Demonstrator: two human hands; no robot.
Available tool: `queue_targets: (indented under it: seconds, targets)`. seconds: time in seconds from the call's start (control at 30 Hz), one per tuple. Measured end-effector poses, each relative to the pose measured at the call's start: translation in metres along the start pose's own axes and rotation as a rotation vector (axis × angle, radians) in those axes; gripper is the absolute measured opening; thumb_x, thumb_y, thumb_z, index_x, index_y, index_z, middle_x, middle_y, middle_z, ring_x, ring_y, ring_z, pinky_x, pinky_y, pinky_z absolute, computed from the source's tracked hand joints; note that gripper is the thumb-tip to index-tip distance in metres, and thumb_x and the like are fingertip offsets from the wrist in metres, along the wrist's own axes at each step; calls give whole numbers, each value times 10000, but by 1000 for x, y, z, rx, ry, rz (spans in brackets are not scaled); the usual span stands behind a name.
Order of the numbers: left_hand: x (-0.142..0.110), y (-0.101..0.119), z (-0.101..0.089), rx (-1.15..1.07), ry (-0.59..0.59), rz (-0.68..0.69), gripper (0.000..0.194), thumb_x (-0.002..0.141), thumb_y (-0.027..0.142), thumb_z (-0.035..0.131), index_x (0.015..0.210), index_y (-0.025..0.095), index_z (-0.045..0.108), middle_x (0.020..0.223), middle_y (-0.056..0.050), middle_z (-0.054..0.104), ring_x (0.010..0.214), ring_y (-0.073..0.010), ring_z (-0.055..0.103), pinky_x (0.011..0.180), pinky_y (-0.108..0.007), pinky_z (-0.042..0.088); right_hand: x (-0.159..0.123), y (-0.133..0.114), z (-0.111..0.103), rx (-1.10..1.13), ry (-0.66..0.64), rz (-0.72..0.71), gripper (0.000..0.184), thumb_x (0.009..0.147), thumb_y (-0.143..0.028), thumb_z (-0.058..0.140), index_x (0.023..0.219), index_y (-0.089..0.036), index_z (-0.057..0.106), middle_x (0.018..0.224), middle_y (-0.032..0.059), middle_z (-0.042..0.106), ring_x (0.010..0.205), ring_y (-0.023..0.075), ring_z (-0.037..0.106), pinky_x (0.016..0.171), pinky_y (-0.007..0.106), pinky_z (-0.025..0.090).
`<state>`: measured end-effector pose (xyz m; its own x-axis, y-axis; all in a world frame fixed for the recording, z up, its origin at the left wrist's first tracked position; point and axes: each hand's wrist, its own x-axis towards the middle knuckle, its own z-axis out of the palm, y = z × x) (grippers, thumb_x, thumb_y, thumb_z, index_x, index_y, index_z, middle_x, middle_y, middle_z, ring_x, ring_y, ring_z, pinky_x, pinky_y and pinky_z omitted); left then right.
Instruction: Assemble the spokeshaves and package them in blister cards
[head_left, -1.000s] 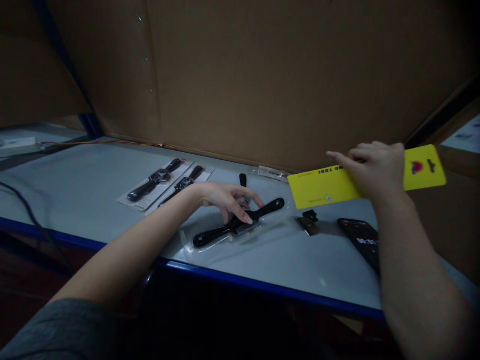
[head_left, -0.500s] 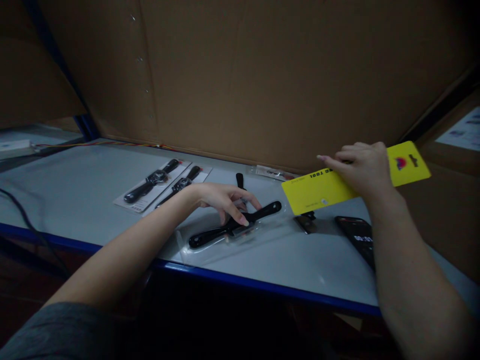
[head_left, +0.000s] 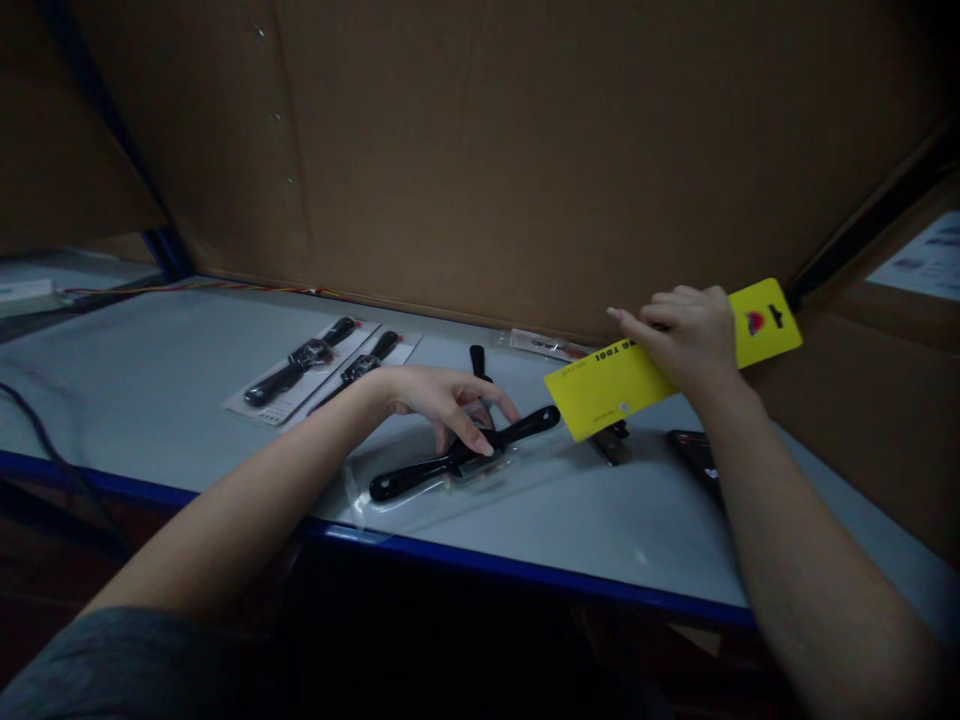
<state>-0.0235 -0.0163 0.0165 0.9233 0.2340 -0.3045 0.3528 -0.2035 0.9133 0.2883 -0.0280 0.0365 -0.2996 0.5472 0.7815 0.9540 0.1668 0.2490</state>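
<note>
Moved: the yellow card (head_left: 604,395) has swung left and tilted more steeply with the right hand (head_left: 686,335), its lower corner now reaching the tip of the black-handled tool (head_left: 465,458).
Right hand: closed in a firm pinch on the yellow card, above the bench, with the forearm crossing over a black smartphone (head_left: 694,455).
Left hand: (head_left: 450,405) half-curled over the black-handled tool, fingertips at its middle; I cannot tell whether it grips.
Black-handled tool: lying on a clear plastic blister (head_left: 420,500), lower middle of the frame.
Near edges: the blue bench edge (head_left: 187,497) runs just below the blister; a cardboard wall (head_left: 525,150) stands behind.
Surface: a grey bench top (head_left: 150,400) carries two carded tools (head_left: 292,365) at centre left and a small metal piece (head_left: 611,445) under the card.
</note>
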Motion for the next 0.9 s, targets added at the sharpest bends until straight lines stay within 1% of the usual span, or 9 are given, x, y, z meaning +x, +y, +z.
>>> queue_targets:
  seconds: [0.27, 0.33, 0.43, 0.57, 0.7, 0.8, 0.9]
  targets:
    - [0, 0, 0, -25, 3, 0, 595, 594, 339, 753, 1147, 268, 544, 945, -33, 634, 705, -162, 633, 474, -228, 502, -3, 3, 3, 147, -26, 39, 476, 829, -479, 500, 450, -205, 410, 500, -1, 470, 574, 147, 427, 627, 320, 251]
    - [0, 0, 1, -34, 6, 7, 596, 594, 341, 751, 1150, 273, 545, 931, -28, 643, 693, -157, 636, 477, -224, 502, -3, 1, 3, 197, -16, 64, 486, 828, -471, 505, 440, -205, 383, 491, -2, 462, 559, 143, 427, 618, 317, 256]
    - [1, 0, 2, -36, 45, 27, 616, 598, 341, 744, 1175, 275, 537, 910, -23, 652, 703, -153, 634, 484, -212, 498, -1, -7, 3, 265, -3, 99, 505, 826, -455, 512, 425, -201, 341, 471, -9, 440, 538, 133, 421, 605, 310, 264]
    - [3, 0, 3, -55, 93, 39, 633, 598, 307, 738, 1195, 262, 534, 966, -36, 655, 741, -153, 637, 481, -184, 488, 4, -34, 5, 215, -29, 77, 476, 839, -453, 488, 449, -198, 389, 502, 0, 479, 582, 146, 436, 598, 310, 250]
    - [3, 2, 6, -122, 149, 41, 620, 577, 291, 743, 1169, 236, 567, 1044, -64, 660, 815, -190, 644, 457, -186, 481, 6, -71, 2, 170, -45, 56, 415, 855, -437, 465, 517, -196, 447, 567, 9, 537, 628, 154, 451, 610, 312, 239]
    - [2, 5, 7, -153, 174, 9, 606, 590, 336, 734, 1164, 219, 577, 1045, -80, 668, 814, -206, 648, 451, -208, 489, 5, -94, -2, 186, -24, 102, 388, 877, -419, 429, 562, -196, 468, 606, 18, 543, 642, 155, 453, 624, 312, 250]
    - [3, 6, 7, -150, 173, -15, 577, 630, 368, 710, 1170, 218, 571, 1014, -78, 677, 802, -195, 650, 466, -208, 494, 7, -107, -5, 216, 3, 159, 403, 890, -451, 381, 610, -194, 516, 681, 44, 545, 712, 173, 469, 661, 315, 285]
